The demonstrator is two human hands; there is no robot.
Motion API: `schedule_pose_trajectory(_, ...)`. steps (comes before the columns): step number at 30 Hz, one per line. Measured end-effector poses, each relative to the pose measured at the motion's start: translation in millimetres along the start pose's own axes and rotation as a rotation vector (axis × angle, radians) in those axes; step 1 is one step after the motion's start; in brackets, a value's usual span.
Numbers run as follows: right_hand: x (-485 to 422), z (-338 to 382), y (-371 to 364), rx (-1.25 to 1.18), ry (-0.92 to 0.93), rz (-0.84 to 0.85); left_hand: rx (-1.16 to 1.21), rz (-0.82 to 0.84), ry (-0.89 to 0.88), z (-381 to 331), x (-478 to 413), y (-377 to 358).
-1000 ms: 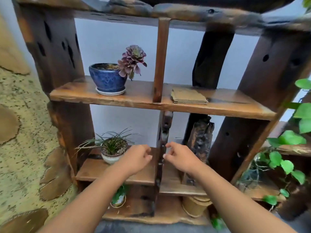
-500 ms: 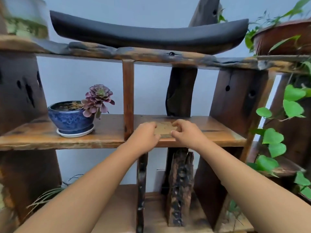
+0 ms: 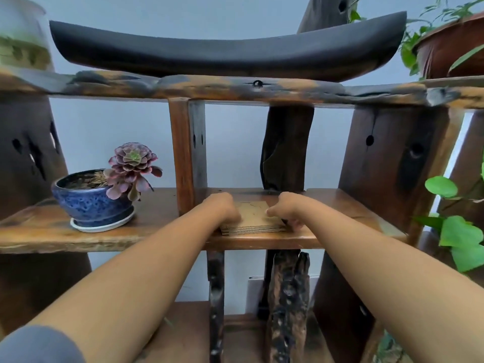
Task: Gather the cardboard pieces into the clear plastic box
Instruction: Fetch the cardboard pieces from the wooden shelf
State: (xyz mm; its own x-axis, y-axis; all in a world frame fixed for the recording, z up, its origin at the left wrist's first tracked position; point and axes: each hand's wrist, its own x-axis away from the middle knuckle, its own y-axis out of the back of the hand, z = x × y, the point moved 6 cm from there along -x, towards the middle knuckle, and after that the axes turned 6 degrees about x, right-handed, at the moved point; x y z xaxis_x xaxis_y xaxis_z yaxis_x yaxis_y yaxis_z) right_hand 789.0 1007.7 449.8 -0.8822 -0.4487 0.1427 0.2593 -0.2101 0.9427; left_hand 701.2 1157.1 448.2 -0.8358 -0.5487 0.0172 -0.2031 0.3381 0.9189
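A small stack of brown cardboard pieces [image 3: 253,217] lies flat on the middle wooden shelf [image 3: 340,208], just right of a thin upright post. My left hand [image 3: 222,208] rests curled on the stack's left edge. On the stack's right edge sits my right hand [image 3: 285,210], its fingers wrapped around the corner. Both hands touch the stack, which still lies on the shelf. No clear plastic box is in view.
A blue glazed pot with a purple succulent [image 3: 94,203] stands on the same shelf to the left. The upright post [image 3: 182,155] is close beside my left hand. A black curved piece [image 3: 227,51] lies on the top shelf; green vines [image 3: 458,231] hang at the right.
Both hands rose from the lower shelf to the middle shelf and closed in on the two sides of the cardboard stack. The view tilted upward.
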Motion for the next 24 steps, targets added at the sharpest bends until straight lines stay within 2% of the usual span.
schedule_pose_trajectory(3, -9, 5, -6, 0.103, 0.018, -0.038, -0.128, 0.054, 0.039, -11, -4, -5)
schedule_pose_trajectory(8, -15, 16, -15, 0.220, 0.027, -0.040, -0.131, 0.129, 0.082, -21, 0, -8)
schedule_pose_trajectory(14, -9, 7, -13, 0.065, -0.043, -0.060, 0.066, 0.112, 0.090, -13, 14, -6)
schedule_pose_trajectory(19, 11, 9, -2, 0.085, -0.056, -0.014, 0.195, 0.101, 0.079, -4, 32, -4)
schedule_pose_trajectory(24, 35, -3, 7, -0.005, -0.038, -0.117, 0.303, -0.022, 0.033, -4, 51, 7)
